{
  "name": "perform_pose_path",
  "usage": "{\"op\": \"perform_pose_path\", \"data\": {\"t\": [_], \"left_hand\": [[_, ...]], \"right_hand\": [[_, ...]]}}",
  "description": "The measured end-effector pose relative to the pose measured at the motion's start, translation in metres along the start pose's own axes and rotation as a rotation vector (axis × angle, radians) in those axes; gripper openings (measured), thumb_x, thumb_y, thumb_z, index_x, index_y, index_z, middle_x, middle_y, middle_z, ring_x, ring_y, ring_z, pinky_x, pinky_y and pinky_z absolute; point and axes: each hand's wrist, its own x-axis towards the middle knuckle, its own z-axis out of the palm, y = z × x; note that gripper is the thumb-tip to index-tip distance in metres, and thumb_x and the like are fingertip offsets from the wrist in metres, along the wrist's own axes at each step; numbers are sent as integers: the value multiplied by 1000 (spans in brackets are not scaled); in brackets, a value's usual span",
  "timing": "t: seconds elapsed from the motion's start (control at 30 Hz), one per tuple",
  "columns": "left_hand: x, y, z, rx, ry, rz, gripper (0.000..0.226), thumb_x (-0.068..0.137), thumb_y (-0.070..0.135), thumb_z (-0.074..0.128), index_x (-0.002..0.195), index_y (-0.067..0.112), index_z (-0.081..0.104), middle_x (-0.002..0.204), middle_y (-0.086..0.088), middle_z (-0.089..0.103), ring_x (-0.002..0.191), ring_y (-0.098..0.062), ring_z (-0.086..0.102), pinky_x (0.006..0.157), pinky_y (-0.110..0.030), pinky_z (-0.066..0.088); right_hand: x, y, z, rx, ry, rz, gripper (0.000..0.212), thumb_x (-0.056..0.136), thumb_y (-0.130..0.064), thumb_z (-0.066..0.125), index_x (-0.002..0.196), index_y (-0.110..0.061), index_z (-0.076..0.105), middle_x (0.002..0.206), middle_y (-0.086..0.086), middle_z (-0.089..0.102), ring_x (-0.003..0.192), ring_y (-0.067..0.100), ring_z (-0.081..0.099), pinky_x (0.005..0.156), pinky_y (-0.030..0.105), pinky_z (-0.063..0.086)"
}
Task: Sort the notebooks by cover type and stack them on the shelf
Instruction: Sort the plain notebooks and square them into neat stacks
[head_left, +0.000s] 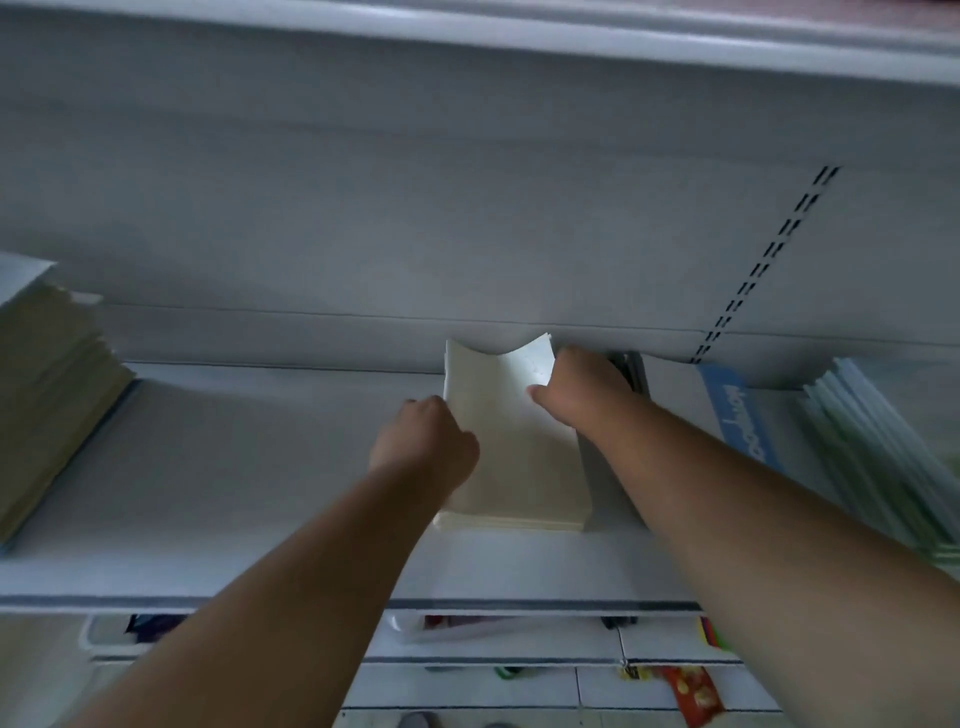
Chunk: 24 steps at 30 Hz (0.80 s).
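**Squaring up the plain-cover stack on the shelf**

So I've got both hands on the cream notebook stack (514, 457), which sits mid-shelf (260, 545), roughly between the kraft-colour pile (47, 395) far left and the blue-and-white notebooks (737, 415) just to its right. My left hand (423, 441) is curled round the stack's left edge, and my right hand (582, 387) has its grip pinching the top right corner, thumb on the cover.

The far end of the top cover is bowing upward, so these are soft-cover, floppy and light, I'd say. Probably slidey against each other too. Best to hold by the long edges and press the sides, not lift by one corner.
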Motion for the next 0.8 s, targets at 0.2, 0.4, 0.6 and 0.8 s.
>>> {"op": "perform_pose_path", "data": {"t": [0.2,0.4,0.6,0.8], "left_hand": [[-36,-3,-6,-98,237,45,41,94,45,56,124,19,47,124,-4,56,105,-29,60,76,-32,43],[-107,-58,-63,-306,532,120,23,93,43,57,112,32,51,96,16,54,76,-6,56,70,-29,47],[-132,-121,-121,-381,709,62,16,93,40,59,106,33,52,91,13,58,73,-2,54,61,-25,41],[-162,-234,-166,-401,708,56,17,92,41,56,107,37,51,93,15,59,71,-6,56,60,-30,42]], "right_hand": [[-13,-8,-3,62,124,-70,57,88,-42,66,126,-8,40,125,17,54,113,37,58,85,37,47],[-76,-65,-5,404,134,-399,29,88,-45,60,100,-21,48,98,2,56,87,23,56,72,31,42],[-124,-146,-5,460,128,-623,28,92,-47,58,99,-22,48,96,-2,56,84,18,54,71,31,42],[-163,-257,14,538,73,-613,30,91,-52,57,94,-23,51,88,-4,56,77,13,54,70,34,47]]}}
